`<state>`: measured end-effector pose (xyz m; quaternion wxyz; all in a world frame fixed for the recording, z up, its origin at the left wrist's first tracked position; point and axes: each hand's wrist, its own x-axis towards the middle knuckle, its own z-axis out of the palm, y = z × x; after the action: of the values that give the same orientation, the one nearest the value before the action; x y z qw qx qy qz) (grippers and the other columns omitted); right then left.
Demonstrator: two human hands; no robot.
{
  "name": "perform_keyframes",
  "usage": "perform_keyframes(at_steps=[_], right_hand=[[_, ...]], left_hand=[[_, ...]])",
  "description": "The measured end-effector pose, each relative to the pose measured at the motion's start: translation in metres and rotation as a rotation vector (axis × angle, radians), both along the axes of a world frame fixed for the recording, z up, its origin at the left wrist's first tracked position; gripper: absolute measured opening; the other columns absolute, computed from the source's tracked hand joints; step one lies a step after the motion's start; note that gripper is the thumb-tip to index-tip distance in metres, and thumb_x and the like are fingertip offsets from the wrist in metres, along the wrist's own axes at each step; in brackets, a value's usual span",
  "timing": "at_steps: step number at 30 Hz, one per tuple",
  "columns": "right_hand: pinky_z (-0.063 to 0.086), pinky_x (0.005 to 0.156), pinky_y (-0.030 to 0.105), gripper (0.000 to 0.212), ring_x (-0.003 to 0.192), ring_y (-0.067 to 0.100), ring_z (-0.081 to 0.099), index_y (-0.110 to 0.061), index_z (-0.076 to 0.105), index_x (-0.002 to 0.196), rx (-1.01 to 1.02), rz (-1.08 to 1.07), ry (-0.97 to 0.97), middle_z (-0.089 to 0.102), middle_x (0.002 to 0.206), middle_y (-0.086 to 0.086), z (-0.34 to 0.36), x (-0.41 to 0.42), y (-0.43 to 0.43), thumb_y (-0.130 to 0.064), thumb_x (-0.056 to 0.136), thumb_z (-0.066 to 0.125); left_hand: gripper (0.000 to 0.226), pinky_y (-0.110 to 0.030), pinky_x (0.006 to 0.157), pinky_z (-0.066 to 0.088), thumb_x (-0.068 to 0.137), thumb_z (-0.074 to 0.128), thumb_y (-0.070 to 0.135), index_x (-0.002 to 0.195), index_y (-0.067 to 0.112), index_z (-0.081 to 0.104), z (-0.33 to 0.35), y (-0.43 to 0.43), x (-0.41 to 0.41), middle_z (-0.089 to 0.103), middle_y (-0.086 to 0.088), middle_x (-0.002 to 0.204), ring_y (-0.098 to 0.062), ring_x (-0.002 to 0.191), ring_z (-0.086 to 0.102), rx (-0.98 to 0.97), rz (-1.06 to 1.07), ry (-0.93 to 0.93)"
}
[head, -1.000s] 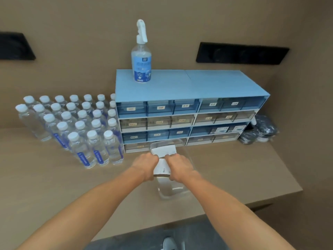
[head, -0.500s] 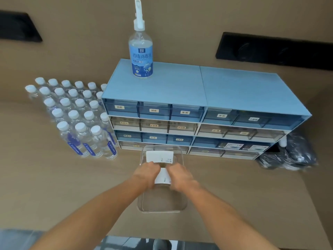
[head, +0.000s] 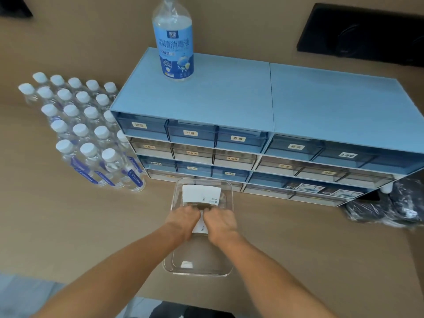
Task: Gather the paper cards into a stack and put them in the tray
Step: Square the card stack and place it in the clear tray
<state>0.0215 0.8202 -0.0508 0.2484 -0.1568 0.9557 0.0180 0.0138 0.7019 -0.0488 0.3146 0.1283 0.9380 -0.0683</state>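
Both hands work over a clear plastic tray (head: 226,270) on the counter (head: 309,249), just in front of a blue drawer cabinet (head: 263,106). Left hand (head: 184,220) & right hand (head: 220,221), fingers curled, pinch a small batch of paper cards (head: 200,226) between them, w/ a white stack (head: 201,195) lying at the tray's far end. Water bottles (head: 87,138) stand at left; a spray bottle (head: 174,40) sits atop the cabinet.

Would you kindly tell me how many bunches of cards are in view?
2. A flat stack lies at the far end of the tray; a held bunch is pinched between the left hand and right hand. The hands may hide more.
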Motion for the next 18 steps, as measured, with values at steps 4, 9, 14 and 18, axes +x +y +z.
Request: perform_keyframes(at_steps=[4,9,14,18], right_hand=[[0.049,0.089,0.035,0.041,0.110,0.030,0.065,-0.012,0.056,0.118,-0.003,0.004,0.026,0.068,0.117,0.010,-0.005,0.000,-0.001,-0.006,0.079,0.068],[0.047,0.091,0.034,0.046,0.112,0.029,0.064,-0.010,0.052,0.121,-0.002,0.015,0.039,0.066,0.120,0.010,-0.005,0.002,-0.002,-0.005,0.078,0.068],[0.048,0.090,0.035,0.047,0.114,0.028,0.063,-0.009,0.051,0.123,-0.007,0.010,0.045,0.063,0.124,0.011,-0.003,0.002,-0.002,-0.004,0.079,0.068],[0.042,0.100,0.037,0.052,0.125,0.029,0.054,-0.009,0.049,0.128,-0.001,0.003,0.071,0.058,0.131,0.012,-0.004,0.004,-0.005,-0.004,0.080,0.070]], left_hand=[[0.048,-0.039,0.097,0.049,0.082,0.069,0.007,0.127,0.007,0.052,-0.006,-0.001,0.001,0.058,-0.013,0.129,-0.031,0.122,0.057,0.000,-0.021,0.036],[0.044,-0.040,0.096,0.050,0.083,0.065,0.003,0.125,0.007,0.051,-0.011,-0.003,0.005,0.060,-0.012,0.126,-0.032,0.120,0.059,0.003,-0.025,0.090],[0.047,-0.041,0.098,0.048,0.082,0.066,0.005,0.126,0.008,0.050,-0.015,-0.002,0.005,0.059,-0.012,0.127,-0.030,0.121,0.058,0.011,-0.034,0.106],[0.048,-0.041,0.095,0.050,0.081,0.068,0.007,0.125,0.009,0.048,-0.015,-0.005,0.004,0.059,-0.012,0.126,-0.031,0.120,0.057,0.074,-0.037,0.102]])
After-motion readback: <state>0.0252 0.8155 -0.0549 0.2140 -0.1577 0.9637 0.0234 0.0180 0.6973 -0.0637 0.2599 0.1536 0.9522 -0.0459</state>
